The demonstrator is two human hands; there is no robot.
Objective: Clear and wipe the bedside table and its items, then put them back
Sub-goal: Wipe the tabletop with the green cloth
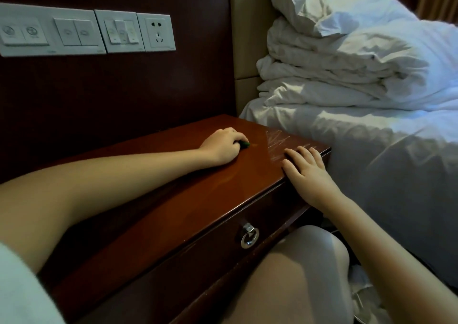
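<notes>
The bedside table (198, 199) is dark red polished wood, its top bare apart from my hands. My left hand (221, 146) lies near the back of the top, fingers curled round a small green thing (245, 145), mostly hidden; I cannot tell if it is a cloth or sponge. My right hand (307, 170) rests flat with straight fingers on the table's right front corner. Pale scratch marks (280, 140) show on the wood between the hands.
A drawer with a metal ring pull (249, 237) faces me under the top. White switch plates and a socket (156, 32) line the dark wall panel. The bed with crumpled white bedding (359, 75) stands close on the right. My knee (309, 261) is below the table.
</notes>
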